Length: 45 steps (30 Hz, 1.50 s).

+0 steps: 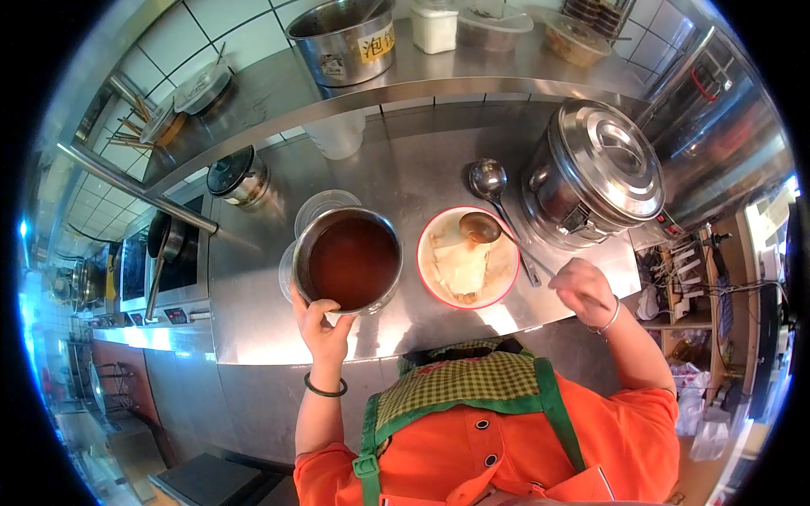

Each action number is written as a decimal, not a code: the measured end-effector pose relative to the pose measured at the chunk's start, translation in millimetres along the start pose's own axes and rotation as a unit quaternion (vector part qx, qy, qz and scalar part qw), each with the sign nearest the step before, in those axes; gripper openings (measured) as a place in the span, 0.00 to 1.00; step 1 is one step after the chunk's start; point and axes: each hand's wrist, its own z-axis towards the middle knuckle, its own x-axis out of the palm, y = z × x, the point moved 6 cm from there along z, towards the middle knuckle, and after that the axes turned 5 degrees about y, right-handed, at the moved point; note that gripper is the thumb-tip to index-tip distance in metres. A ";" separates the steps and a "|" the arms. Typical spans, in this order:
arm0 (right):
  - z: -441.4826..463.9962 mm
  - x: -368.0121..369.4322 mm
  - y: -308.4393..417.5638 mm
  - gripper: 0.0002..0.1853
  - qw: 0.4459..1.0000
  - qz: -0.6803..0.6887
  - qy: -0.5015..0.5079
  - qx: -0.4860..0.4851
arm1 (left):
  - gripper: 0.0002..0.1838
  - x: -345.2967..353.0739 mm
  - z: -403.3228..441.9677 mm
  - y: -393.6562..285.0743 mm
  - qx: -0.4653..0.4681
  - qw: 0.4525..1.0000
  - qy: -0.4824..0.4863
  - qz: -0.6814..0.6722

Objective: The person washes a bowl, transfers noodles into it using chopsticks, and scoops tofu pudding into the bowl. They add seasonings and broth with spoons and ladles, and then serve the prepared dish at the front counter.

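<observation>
My left hand (324,327) grips the near rim of a steel pot (386,297) filled with reddish-brown liquid (354,261). Closed around a ladle handle, my right hand (584,291) is to the right of a white bowl with a red rim (428,282). The ladle (480,228) has its scoop over the far side of that bowl, with brown liquid showing in it. A soft white mass, perhaps tofu pudding (460,266), lies in the bowl with a little brownish liquid around it.
Behind the bowl lies a second metal spoon (488,179). A lidded steel container (603,173) stands at the right. Clear plastic lids (325,205) lie by the pot. A raised steel shelf (472,84) crosses the back, holding a labelled pot (346,51) and tubs.
</observation>
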 end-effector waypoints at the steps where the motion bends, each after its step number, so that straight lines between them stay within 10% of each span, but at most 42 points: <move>1: 2.1 3.5 9.0 0.06 0.998 -0.029 0.044 -0.031 | 0.15 0.1 0.3 0.3 0.001 1.000 0.003 0.000; 10: 47.6 -37.5 63.4 0.05 0.991 0.060 -0.060 -0.100 | 0.14 2.5 14.5 -9.7 0.038 0.999 -0.004 -0.031; 17: 158.3 7.7 103.8 0.05 0.974 0.089 0.045 -0.205 | 0.14 -14.6 57.8 -48.9 0.049 0.994 0.023 -0.090; 22: 208.5 23.0 98.8 0.06 0.972 0.228 0.019 -0.053 | 0.15 -42.4 92.4 -64.0 0.078 0.993 -0.020 -0.085; 27: 236.8 45.8 79.0 0.40 0.861 0.490 0.133 0.035 | 0.13 -65.5 143.0 -79.8 0.109 0.992 -0.003 -0.070; 45: 137.1 54.7 -27.0 0.21 0.878 0.423 0.073 0.213 | 0.12 -86.8 327.6 -3.7 0.156 0.981 -0.111 -0.011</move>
